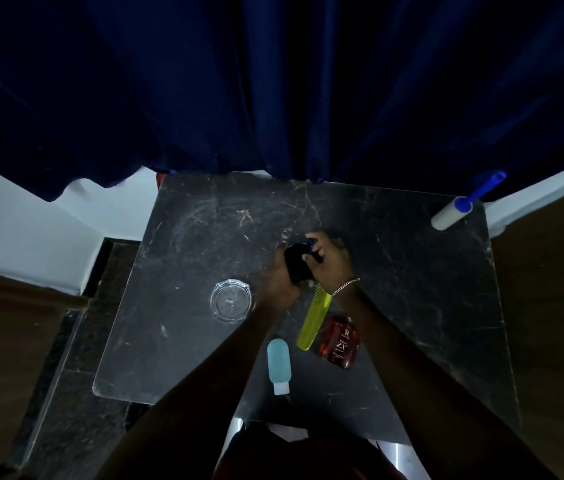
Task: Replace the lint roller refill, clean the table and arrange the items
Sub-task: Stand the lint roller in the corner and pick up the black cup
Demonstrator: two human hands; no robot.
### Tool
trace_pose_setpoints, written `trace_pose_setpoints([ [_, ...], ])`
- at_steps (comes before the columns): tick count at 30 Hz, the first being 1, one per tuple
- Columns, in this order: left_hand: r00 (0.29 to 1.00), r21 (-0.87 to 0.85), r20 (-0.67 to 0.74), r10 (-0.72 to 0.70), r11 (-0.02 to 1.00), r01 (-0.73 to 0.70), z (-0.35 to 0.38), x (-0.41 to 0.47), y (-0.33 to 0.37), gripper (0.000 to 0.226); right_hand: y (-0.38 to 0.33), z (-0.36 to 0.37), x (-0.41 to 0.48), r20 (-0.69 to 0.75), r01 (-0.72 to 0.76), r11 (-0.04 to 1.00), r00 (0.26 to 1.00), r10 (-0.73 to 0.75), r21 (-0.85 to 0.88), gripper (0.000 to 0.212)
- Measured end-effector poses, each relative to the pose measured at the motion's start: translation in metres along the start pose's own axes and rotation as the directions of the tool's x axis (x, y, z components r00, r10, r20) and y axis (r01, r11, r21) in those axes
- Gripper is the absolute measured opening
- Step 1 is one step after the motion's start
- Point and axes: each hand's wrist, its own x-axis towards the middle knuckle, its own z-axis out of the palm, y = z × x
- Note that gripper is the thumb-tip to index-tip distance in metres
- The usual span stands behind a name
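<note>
Head view: a dark marbled tabletop (204,237) fills the middle of the frame, with a deep blue curtain (273,81) hanging across the upper half. At the centre, both hands meet over a dark rounded object (296,263). The left hand (278,284) is curled around its lower left side, gripping it. The right hand (330,259), a chain bracelet (345,286) on its wrist, has its fingers closed on a small blue part (311,243) at the object's top. What this object is I cannot tell.

The lint roller (460,207), white roll and blue handle, lies at the tabletop's upper right corner, well apart from the hands.

A clear glass ashtray (231,300) sits left of centre. Below the hands lie a yellow-green comb (314,323), a red bottle (341,341) just beside it, and a pale blue tube (278,365) towards the lower centre.
</note>
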Motion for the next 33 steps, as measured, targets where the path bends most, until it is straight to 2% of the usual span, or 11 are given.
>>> trace_pose_setpoints([
  [3, 1.0, 0.019, -0.021, 0.004, 1.0, -0.004, -0.001, 0.002, -0.003, 0.091, -0.002, -0.001, 0.001, -0.02, 0.013, 1.0, 1.0, -0.013, 0.009, 0.046],
  [6, 1.0, -0.043, -0.007, 0.01, 0.999, -0.01, -0.009, 0.004, -0.01, 0.089, 0.002, 0.0, -0.004, -0.047, -0.065, 0.971, 0.996, 0.078, 0.229, 0.05],
  [8, 0.999, -0.091, 0.032, 0.015, 0.996, -0.012, -0.021, 0.006, -0.012, 0.092, 0.004, 0.0, -0.006, 0.026, -0.179, 0.893, 0.982, 0.185, 0.413, 0.052],
  [10, 0.998, -0.137, 0.066, 0.016, 0.99, -0.007, -0.037, 0.009, -0.016, 0.092, 0.002, 0.005, -0.004, 0.179, -0.25, 0.835, 0.966, 0.185, 0.491, 0.061],
  [14, 0.998, -0.202, 0.066, -0.018, 0.979, 0.031, -0.084, 0.021, -0.032, 0.092, -0.024, 0.032, 0.017, 0.376, -0.154, 0.925, 0.927, 0.014, 0.347, 0.083],
  [17, 0.999, -0.199, 0.043, -0.017, 0.98, 0.025, -0.127, 0.036, -0.046, 0.091, -0.064, 0.057, 0.043, 0.456, -0.169, 0.897, 0.889, -0.04, 0.408, 0.082],
  [21, 0.996, -0.162, -0.087, 0.029, 0.986, -0.043, -0.181, 0.073, -0.071, 0.085, -0.108, 0.106, 0.094, 0.413, -0.114, 0.888, 0.906, -0.091, 0.445, 0.081],
  [26, 0.984, -0.124, -0.166, 0.069, 0.988, -0.09, -0.231, 0.125, -0.11, 0.075, -0.139, 0.162, 0.163, 0.4, -0.023, 0.898, 0.9, -0.172, 0.439, 0.082],
  [33, 0.992, -0.153, -0.121, 0.019, 0.987, -0.038, -0.264, 0.165, -0.144, 0.083, -0.155, 0.206, 0.201, 0.383, 0.027, 0.909, 0.901, -0.202, 0.415, 0.084],
])
